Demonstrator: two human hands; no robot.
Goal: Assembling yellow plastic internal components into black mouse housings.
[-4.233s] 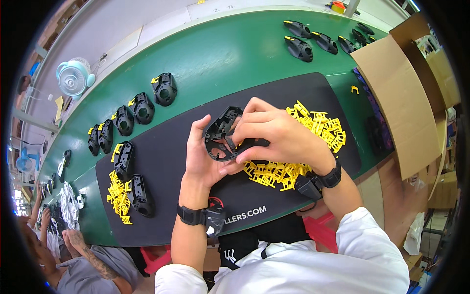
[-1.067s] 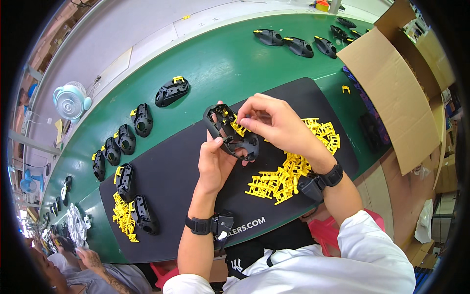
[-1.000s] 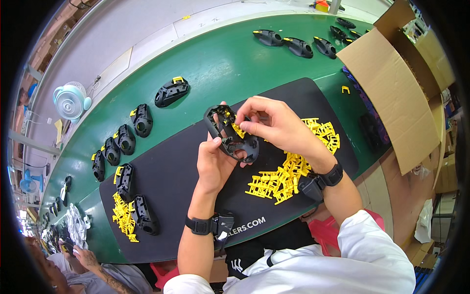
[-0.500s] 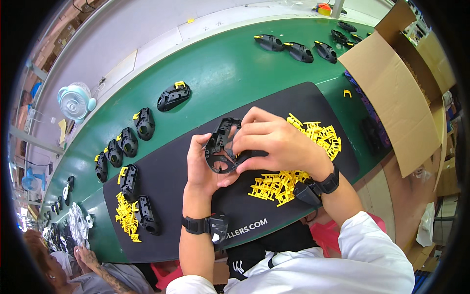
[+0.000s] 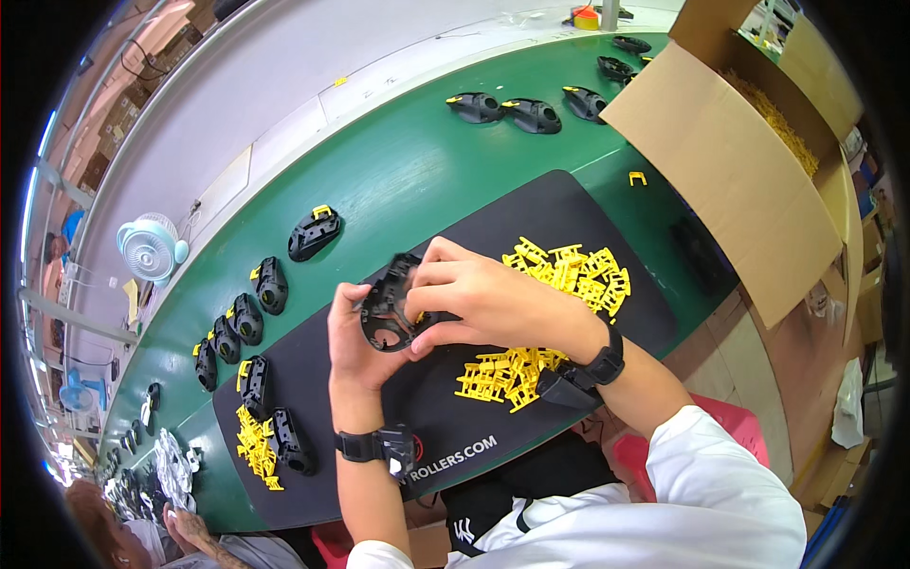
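Note:
Over the black mat (image 5: 536, 207), a hollow black computer mouse shell (image 5: 381, 299) is tilted between my hands. My left hand (image 5: 351, 351) is closed round its left side and underside, the thumb on the upper edge. My right hand (image 5: 474, 302) is closed with bent fingers at the shell's right side, its thumb near the lower rim. The right fingers cover part of the shell's inside, so anything small between them is hidden. To the right of my hands, yellow plastic clips (image 5: 580, 283) lie in a pile. Another pile of yellow clips (image 5: 507, 377) is below my right forearm.
Black shells with yellow clips (image 5: 245, 321) stand in a row at the left, beside a smaller yellow pile (image 5: 254, 446). More shells (image 5: 533, 116) lie at the far side of the green table (image 5: 408, 171). An open cardboard box (image 5: 730, 161) stands right. A co-worker's hand (image 5: 185, 522) shows lower left.
The view has shifted, so the table's contents sit differently in the picture. Both hands still hold the shell, which is now blurred and turned slightly, with the right fingers further over it.

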